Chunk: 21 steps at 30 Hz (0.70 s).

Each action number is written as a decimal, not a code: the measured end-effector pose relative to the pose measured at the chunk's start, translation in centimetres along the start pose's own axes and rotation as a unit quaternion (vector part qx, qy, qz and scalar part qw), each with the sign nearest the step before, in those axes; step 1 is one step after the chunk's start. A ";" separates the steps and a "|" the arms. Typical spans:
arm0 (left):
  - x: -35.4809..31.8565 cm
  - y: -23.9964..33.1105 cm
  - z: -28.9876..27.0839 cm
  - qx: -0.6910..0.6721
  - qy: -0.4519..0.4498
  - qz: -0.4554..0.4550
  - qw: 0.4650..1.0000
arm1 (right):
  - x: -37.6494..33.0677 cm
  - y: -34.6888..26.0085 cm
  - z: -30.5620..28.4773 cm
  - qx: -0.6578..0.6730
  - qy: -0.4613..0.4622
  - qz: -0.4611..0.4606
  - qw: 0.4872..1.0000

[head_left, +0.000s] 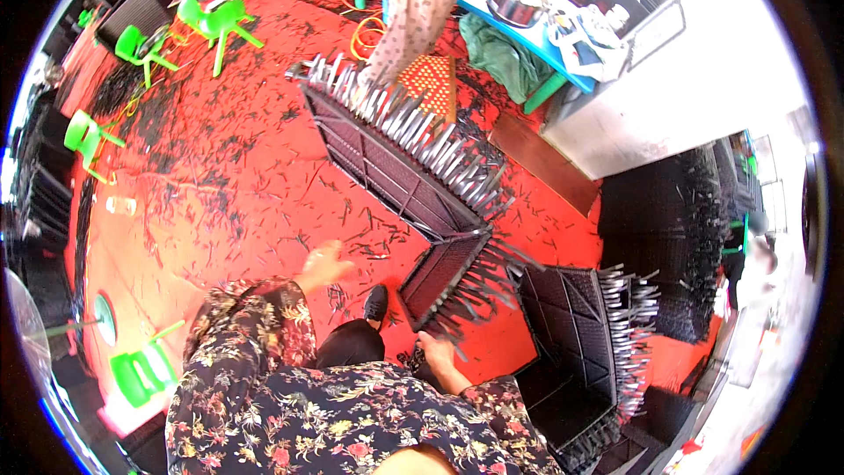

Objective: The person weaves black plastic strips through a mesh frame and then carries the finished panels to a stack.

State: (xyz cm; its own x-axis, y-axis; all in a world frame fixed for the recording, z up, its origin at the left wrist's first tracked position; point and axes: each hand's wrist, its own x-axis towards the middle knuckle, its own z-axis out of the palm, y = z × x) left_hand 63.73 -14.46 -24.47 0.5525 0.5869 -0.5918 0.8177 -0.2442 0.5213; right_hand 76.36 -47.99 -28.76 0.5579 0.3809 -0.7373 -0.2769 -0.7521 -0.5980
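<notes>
A black woven frame (444, 277), bent into an L of a long panel (387, 158) and a short panel, stands on the red floor in front of me. Loose strip ends stick out in a dense fringe along its outer side. My right hand (435, 354) is closed at the lower corner of the short panel, its fingers partly hidden. Over the floor to the left, my left hand (325, 266) is held out with fingers extended, slightly blurred and holding nothing. My black shoe (376, 306) shows between the hands.
A second fringed black woven frame (567, 317) stands at right, near a stack of black woven pieces (659, 237). Cut strips litter the red floor (255, 246). Green chairs (215, 22) stand at left. A person (418, 9) is beside a blue table (527, 31).
</notes>
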 end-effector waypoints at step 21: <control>-11.8 8.1 11.0 -0.005 -0.023 0.064 0.998 | -4.0 3.9 -26.5 -0.365 -0.113 -0.121 0.916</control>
State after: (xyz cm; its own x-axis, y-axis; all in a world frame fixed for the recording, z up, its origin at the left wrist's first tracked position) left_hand 65.60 -31.87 -20.06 0.6598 0.5153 -0.5469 0.7379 -0.3072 0.6009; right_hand 93.78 -66.68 -19.79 0.3355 0.6239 -0.7058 0.4769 -0.7586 -0.4439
